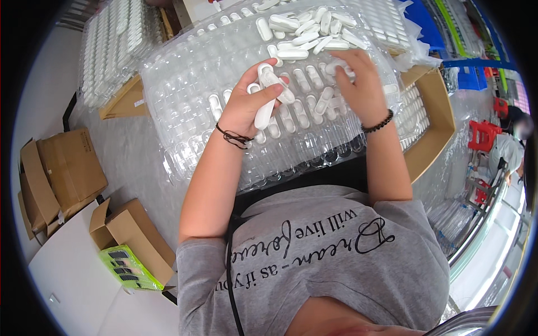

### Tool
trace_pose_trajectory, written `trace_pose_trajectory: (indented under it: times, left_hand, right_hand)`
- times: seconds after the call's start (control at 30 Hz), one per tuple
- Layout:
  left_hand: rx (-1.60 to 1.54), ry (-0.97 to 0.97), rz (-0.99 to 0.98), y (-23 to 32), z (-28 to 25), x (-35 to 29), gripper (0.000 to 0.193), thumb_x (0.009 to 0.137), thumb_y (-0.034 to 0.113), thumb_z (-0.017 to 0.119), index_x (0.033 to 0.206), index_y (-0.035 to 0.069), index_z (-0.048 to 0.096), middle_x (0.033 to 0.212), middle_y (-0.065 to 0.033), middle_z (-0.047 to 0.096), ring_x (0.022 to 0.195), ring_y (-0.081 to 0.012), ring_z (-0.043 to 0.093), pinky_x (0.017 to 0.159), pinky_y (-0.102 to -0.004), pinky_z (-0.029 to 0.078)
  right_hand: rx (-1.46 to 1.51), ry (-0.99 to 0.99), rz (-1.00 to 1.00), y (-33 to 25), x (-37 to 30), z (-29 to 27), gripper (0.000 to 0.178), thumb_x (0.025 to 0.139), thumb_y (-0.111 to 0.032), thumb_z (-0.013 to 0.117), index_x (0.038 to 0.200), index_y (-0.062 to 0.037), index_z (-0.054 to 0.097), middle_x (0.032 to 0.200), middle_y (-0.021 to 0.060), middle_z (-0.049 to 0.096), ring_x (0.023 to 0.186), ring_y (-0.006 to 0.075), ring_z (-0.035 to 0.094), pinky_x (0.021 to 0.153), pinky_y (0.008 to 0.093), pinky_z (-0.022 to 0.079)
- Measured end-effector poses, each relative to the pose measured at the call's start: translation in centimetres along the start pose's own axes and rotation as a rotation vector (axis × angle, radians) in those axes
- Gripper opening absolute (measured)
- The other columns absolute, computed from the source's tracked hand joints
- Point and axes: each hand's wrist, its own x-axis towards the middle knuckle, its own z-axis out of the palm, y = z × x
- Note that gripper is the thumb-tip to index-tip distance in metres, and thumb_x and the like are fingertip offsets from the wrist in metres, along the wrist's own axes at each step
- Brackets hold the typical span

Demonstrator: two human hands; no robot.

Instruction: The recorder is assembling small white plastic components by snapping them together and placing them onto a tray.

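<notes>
My left hand (252,98) is closed round a few oblong white plastic pieces (265,112), which overlap and stick out past the thumb. It hangs over a stack of clear plastic blister trays (185,112). To the right, my right hand (361,84) is curled at the front of the loose pile, with a white piece (338,68) between thumb and forefinger; its other fingers are partly hidden and a little blurred. Similar white pieces (301,80) lie in the tray's pockets between and below my hands. A heap of loose ones (305,38) rests on the far side of the tray.
Filled trays (115,47) are stacked at the far left. An open carton (440,112) holding more filled trays stands at right. Cardboard boxes (73,168) sit at the left, and a smaller open carton (140,235) is lower left. Red stools (483,134) are farther right.
</notes>
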Motion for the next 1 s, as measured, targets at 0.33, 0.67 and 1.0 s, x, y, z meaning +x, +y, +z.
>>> trace_pose_trajectory:
  times: [0.33,0.67,1.0]
  left_hand:
    - [-0.004,-0.099,-0.089,0.0,-1.2,0.2,0.04,0.082,-0.002,0.066,0.121,0.003,0.055,0.11,-0.0119,0.066,0.072,-0.0087,0.061,0.058,-0.0188,0.051]
    - [0.045,-0.101,-0.052,-0.5,-0.7,0.2,0.04,0.083,0.0,0.067,0.121,0.005,0.056,0.099,-0.0097,0.067,0.065,-0.008,0.059,0.053,-0.0202,0.049]
    - [-0.061,-0.059,-0.081,-0.4,-1.1,0.1,0.042,0.086,0.009,0.069,0.125,0.01,0.054,0.087,-0.0021,0.062,0.057,-0.0072,0.055,0.044,-0.0212,0.039]
  right_hand:
    - [-0.717,-0.036,-0.148,2.5,0.7,-2.5,0.012,0.081,-0.009,0.064,0.093,-0.0083,0.067,0.086,0.0068,0.065,0.083,0.0278,0.058,0.074,0.0399,0.049]
    - [0.338,-0.027,0.209,-4.8,-0.5,3.8,0.014,0.086,-0.003,0.065,0.1,-0.0035,0.067,0.081,0.0,0.065,0.06,0.0048,0.053,0.053,0.0212,0.044]
    - [-0.031,-0.068,-0.287,-4.7,-0.9,6.2,0.022,0.086,0.003,0.059,0.106,-0.0036,0.065,0.103,0.012,0.059,0.084,0.0276,0.063,0.071,0.0325,0.051]
